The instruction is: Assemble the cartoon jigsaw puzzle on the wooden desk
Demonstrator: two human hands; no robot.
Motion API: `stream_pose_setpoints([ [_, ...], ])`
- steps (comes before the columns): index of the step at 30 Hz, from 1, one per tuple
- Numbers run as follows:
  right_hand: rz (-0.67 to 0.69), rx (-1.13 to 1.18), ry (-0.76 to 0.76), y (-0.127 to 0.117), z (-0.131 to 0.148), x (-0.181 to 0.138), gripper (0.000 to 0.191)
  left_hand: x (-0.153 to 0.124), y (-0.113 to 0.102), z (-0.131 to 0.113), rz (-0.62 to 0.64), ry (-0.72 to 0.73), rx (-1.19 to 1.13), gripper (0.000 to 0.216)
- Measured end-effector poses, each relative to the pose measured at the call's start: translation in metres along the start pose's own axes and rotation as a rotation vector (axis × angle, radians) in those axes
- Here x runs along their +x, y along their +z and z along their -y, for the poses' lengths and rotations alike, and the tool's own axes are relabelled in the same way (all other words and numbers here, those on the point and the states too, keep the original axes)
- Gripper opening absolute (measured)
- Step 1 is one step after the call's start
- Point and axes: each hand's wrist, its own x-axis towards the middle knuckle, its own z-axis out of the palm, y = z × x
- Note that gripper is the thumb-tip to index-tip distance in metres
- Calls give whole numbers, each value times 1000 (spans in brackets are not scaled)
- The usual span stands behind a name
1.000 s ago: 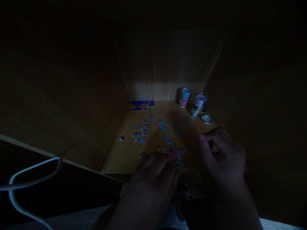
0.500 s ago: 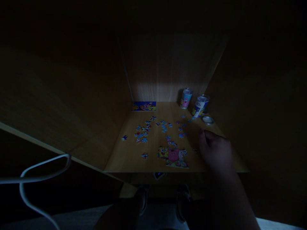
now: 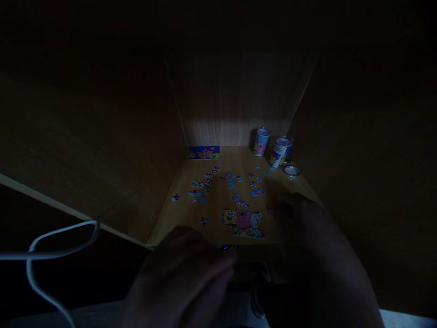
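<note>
My right hand point(image 3: 298, 214) reaches over the right side of the wooden board, its fingers curled down to the surface beside the partly joined puzzle point(image 3: 244, 221). Its fingertips are dark, and whatever lies between them is hidden. The joined part shows a yellow square face and a pink figure. My left hand point(image 3: 184, 273) is in front of the board's near edge, blurred and dim, fingers pointing right; its grip is unclear. Loose puzzle pieces lie in a left cluster point(image 3: 201, 189), a middle cluster point(image 3: 230, 178) and a right group point(image 3: 256, 184).
Two printed cans point(image 3: 261, 142) point(image 3: 282, 151) stand at the back right, with a round lid point(image 3: 292, 171) beside them. A blue picture card point(image 3: 204, 153) lies at the back left. Wooden panels enclose the board. A white cable point(image 3: 64, 225) loops at left.
My left hand has come into view from below. My right hand has moved slightly left and lowered its fingers over the spot where a small loose piece lay. The view has shifted slightly.
</note>
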Motion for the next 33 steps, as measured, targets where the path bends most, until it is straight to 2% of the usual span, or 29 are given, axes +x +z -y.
stream_pose_setpoints([
  [1, 7, 14, 0, -1, 2, 1, 15, 11, -5, 3, -77, 3, 37, 20],
  [3, 13, 33, 4, -2, 4, 2, 12, 25, -4, 14, -116, -23, 124, 15],
  [7, 25, 25, 25, -4, 0, 1, 9, 32, 13, 36, -22, -60, 199, 16],
  [10, 28, 25, 12, -3, -7, -2, 8, 32, 22, 42, 32, -78, 207, 16],
  [15, 22, 35, -63, -2, -13, -5, 9, 40, 39, 25, 24, -39, 208, 17],
  [18, 22, 46, -43, -3, -11, -5, 5, 45, 60, 5, 43, -4, 162, 32],
  [20, 38, 95, -17, -6, -8, -4, 7, 46, 75, -7, 63, 34, 146, 31],
  [23, 132, 225, 56, -10, 0, 0, 8, 45, 90, -14, 98, 25, 159, 31],
  [28, 150, 546, 60, -3, 12, 10, 12, 43, 94, -13, 176, -9, 168, 37],
  [33, 207, 693, 20, 10, 15, 14, 15, 43, 86, -13, 219, -32, 143, 35],
])
